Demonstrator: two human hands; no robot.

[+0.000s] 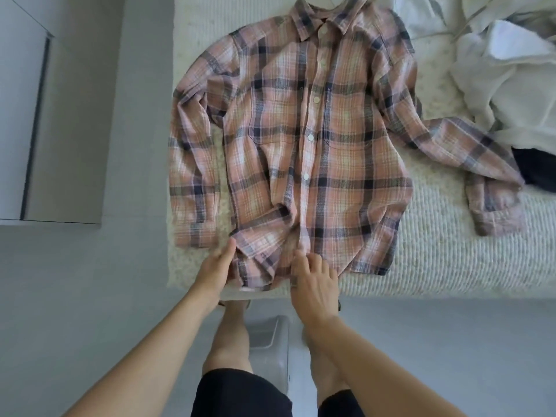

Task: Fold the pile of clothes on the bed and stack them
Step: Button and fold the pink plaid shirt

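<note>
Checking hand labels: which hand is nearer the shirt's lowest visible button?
Right. The right hand rests on the hem of the plaid shirt, almost straight below the lowest visible button. The left hand grips the hem's corner, further off to the side.

left hand [217, 266] fingers hidden under plaid shirt [304, 139] hem; white clothes [505, 73] cut off right

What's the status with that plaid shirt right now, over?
Left hand and right hand both at the hem. Plaid shirt face up on the bed, unfolded. White clothes heaped at right, clear of it.
</note>
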